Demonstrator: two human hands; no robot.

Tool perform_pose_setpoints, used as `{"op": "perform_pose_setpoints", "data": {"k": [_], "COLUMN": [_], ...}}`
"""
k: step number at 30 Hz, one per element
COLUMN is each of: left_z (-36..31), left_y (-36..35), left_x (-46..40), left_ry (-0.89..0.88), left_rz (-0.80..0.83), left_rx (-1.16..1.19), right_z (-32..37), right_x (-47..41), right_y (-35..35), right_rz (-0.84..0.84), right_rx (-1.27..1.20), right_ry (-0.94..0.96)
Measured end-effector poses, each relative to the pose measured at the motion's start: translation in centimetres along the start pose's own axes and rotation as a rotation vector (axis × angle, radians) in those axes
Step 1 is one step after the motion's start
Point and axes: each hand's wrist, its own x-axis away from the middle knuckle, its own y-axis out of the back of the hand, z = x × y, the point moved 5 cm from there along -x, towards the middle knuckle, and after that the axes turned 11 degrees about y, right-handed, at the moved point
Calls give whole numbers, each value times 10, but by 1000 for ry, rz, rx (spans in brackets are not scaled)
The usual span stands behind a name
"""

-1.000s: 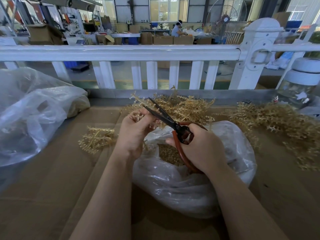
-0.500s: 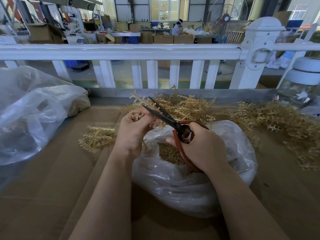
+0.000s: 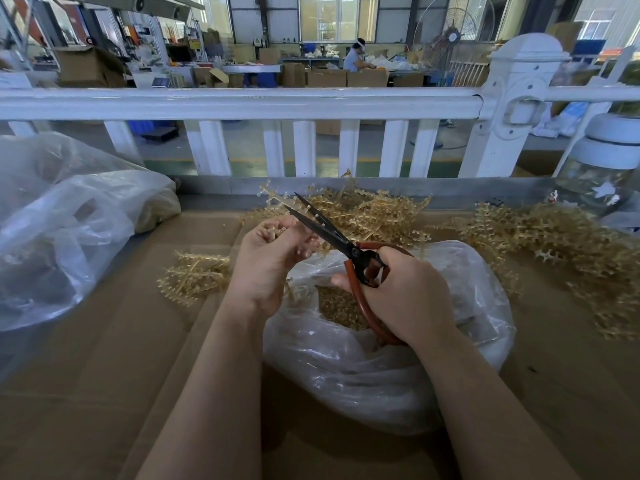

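1. Cardboard sheeting [image 3: 104,358] covers the work surface, which is bounded at the far edge by a white railing [image 3: 242,102]. A factory floor with cartons lies beyond it.
2. Right hand [image 3: 405,296]: fingers curled through and around the red handles of the scissors [image 3: 341,242]. The black blades point up and to the left, with their tips slightly apart.
3. Left hand [image 3: 270,261]: fingers and thumb closed on a golden plastic sprue piece [image 3: 273,230], held just beside the lower blade. Whether the blade touches the piece cannot be determined.
4. Both hands are positioned above the open mouth of a clear plastic bag [image 3: 363,368], which lies on the cardboard at centre.
5. Small golden cut parts [image 3: 339,306] are visible inside the bag, below the scissor handles.
6. A rear sprue pile [image 3: 377,216] lies directly behind the hands, against the far edge.
7. A right sprue pile [image 3: 571,251] spreads across the right side of the surface.
8. A small sprue bundle [image 3: 194,275] lies just left of the left wrist.
9. A large crumpled bag [image 3: 69,237] occupies the left side.
10. A glass jar [image 3: 602,168] with a white lid stands at the far right.
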Motion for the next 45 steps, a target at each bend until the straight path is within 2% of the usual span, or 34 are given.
{"op": "perform_pose_setpoints", "data": {"k": [6, 17, 29, 45], "left_z": [1, 6, 5, 4], "left_y": [1, 0, -7, -7], "left_x": [-1, -2, 1, 2], "left_ry": [21, 38, 53, -11], "left_rz": [18, 32, 149, 126], "left_rx": [39, -55, -7, -10], "right_z": [1, 1, -2, 0], "right_x": [0, 0, 0, 0], "right_y": [0, -1, -3, -3], "right_rz": [16, 44, 43, 48], "right_rx": [-2, 44, -17, 9], "right_ry": [7, -2, -20, -29]}}
